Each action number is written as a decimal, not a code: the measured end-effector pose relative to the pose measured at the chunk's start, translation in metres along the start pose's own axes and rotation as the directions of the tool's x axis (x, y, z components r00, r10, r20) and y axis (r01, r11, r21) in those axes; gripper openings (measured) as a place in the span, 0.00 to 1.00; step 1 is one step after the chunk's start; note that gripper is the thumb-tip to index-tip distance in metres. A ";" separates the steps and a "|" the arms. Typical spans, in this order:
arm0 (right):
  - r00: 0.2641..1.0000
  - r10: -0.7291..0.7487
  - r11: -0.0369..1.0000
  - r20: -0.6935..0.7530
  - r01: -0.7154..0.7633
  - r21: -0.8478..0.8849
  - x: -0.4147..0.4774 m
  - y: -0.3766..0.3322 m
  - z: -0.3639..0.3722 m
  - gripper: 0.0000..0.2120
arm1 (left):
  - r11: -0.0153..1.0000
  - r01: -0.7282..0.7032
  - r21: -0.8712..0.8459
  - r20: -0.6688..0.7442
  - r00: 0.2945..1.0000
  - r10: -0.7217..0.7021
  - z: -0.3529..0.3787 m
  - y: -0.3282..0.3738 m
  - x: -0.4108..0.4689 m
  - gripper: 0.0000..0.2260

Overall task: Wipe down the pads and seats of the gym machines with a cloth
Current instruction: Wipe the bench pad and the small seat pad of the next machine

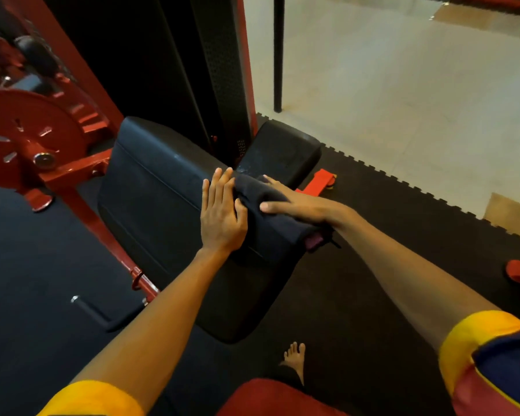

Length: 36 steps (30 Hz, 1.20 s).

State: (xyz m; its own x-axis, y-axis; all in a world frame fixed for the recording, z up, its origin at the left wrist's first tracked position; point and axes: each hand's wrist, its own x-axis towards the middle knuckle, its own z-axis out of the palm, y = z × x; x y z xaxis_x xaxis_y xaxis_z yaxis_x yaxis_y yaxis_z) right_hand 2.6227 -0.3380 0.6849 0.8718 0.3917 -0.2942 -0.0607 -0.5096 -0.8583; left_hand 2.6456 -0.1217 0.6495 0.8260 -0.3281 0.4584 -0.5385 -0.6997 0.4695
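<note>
A large black padded seat [150,199] of a red-framed gym machine fills the middle of the view. A smaller black pad [282,151] sits beyond it to the right. A dark cloth [270,223] lies bunched on the right edge of the large pad. My left hand [221,211] lies flat on the pad with straight fingers, its thumb against the cloth. My right hand [294,202] rests on top of the cloth, fingers spread and pressing it down.
A red weight plate [27,136] on the red machine frame [81,211] stands at the left. A black perforated weight-stack cover [219,70] rises behind the pads. Black floor mats [403,235] meet a pale tiled floor [403,85] at the right. A bare foot [294,358] stands below.
</note>
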 end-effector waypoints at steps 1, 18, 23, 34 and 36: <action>0.997 -0.072 0.996 0.008 0.073 -0.043 -0.002 0.004 0.000 0.40 | 1.000 0.004 0.008 0.005 1.000 -0.004 0.000 0.001 0.000 0.24; 0.969 -0.242 0.961 0.047 0.233 0.150 -0.002 0.032 -0.010 0.31 | 0.886 0.460 0.059 -0.032 0.888 -0.458 0.003 0.040 -0.017 0.31; 0.999 0.016 0.989 0.030 -0.020 0.147 0.036 0.001 -0.020 0.32 | 0.791 0.611 0.000 -0.048 0.790 -0.611 0.010 0.063 -0.013 0.28; 0.949 -0.311 0.911 -0.049 0.312 0.268 0.001 0.080 -0.016 0.36 | 0.632 0.765 -0.120 -0.142 0.617 -0.774 0.025 0.114 -0.014 0.24; 0.988 -0.126 0.956 -0.084 0.144 0.255 -0.002 0.068 -0.013 0.40 | 0.616 0.774 -0.146 -0.139 0.601 -0.787 0.025 0.122 -0.015 0.24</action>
State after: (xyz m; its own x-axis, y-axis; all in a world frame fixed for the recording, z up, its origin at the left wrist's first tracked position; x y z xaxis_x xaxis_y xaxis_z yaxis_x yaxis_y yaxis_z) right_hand 2.6231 -0.3832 0.6321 0.9104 0.3869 -0.1467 -0.0562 -0.2358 -0.9702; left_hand 2.5721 -0.2178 0.6810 0.8970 0.4418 0.0102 0.2830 -0.5921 0.7545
